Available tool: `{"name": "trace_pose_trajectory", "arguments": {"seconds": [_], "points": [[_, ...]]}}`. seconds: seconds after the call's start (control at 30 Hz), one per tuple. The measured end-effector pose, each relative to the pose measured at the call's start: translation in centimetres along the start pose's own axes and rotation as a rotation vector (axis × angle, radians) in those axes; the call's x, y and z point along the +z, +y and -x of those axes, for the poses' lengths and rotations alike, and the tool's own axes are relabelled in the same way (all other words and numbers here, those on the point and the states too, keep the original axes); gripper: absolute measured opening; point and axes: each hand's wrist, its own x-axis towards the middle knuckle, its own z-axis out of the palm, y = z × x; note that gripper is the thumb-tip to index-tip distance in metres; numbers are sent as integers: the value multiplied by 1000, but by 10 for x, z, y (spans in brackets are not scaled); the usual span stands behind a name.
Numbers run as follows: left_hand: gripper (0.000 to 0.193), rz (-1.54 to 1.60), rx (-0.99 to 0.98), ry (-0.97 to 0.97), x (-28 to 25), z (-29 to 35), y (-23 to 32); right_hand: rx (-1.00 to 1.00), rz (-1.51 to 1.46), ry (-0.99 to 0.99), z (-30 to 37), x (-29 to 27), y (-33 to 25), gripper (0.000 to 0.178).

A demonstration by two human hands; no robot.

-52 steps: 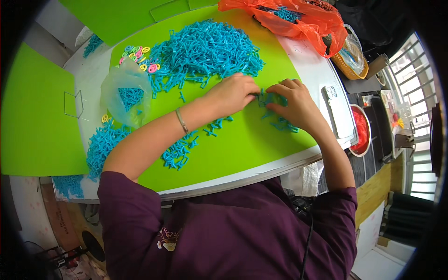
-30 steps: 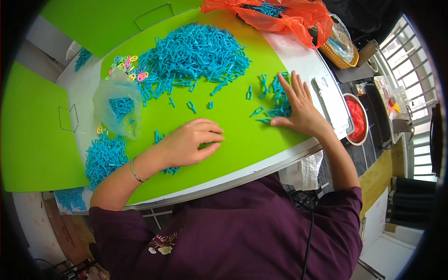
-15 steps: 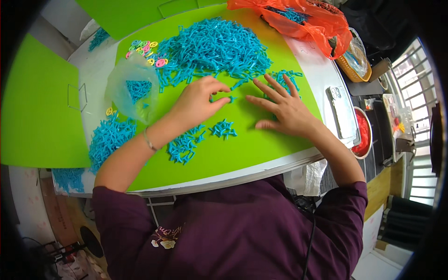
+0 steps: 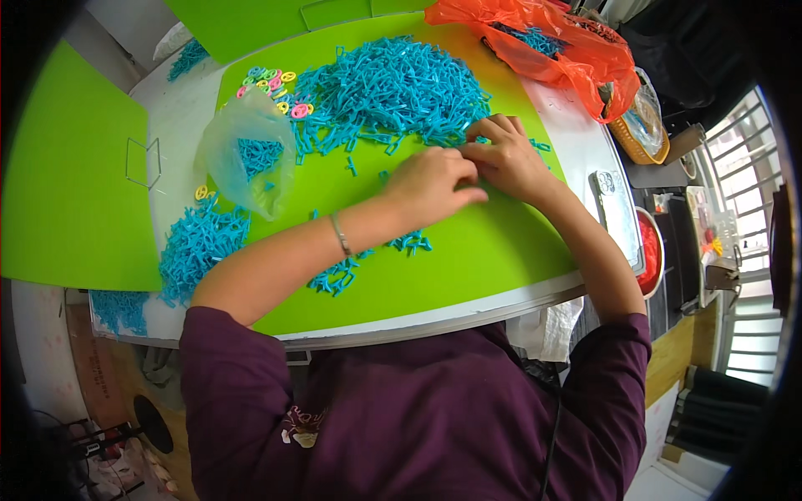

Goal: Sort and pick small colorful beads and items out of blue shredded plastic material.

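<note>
On the green board (image 4: 468, 267), my left hand (image 4: 430, 188) and my right hand (image 4: 511, 160) meet just below a large heap of small blue plastic pieces (image 4: 397, 88). Both have bent, closed fingers, and the fingertips come together. Whatever lies between them is hidden by the fingers. A few blue pieces (image 4: 541, 144) show just right of my right hand. Under my left forearm are two small groups of blue pieces, one nearer the front (image 4: 334, 277) and one by the wrist (image 4: 411, 242). A single blue piece (image 4: 351, 166) lies left of my left hand.
A clear plastic bag (image 4: 230, 146) with blue pieces stands at the left, beside colourful little rings (image 4: 271, 83). Another blue heap (image 4: 200, 250) sits at the left edge. A red-orange bag (image 4: 576, 71), yellow basket (image 4: 639, 138) and phone (image 4: 614, 204) are on the right.
My left hand has moved right to meet my right hand. My right hand, spread flat before, has curled its fingers and shifted slightly away from me. The view has shifted a little.
</note>
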Motion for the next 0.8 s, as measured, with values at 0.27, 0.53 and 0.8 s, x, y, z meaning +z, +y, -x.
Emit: {"name": "trace_pose_trajectory", "arguments": {"seconds": [0.27, 0.53, 0.8], "points": [[16, -334, 318, 201, -16, -7, -58, 121, 159, -19, 27, -34, 21, 20], [11, -259, 110, 143, -24, -15, -83, 139, 151, -94, 13, 2, -6, 30], [14, 200, -151, 404, -26, -31, -81, 306, -45, -3, 14, -20, -14, 19]]}}
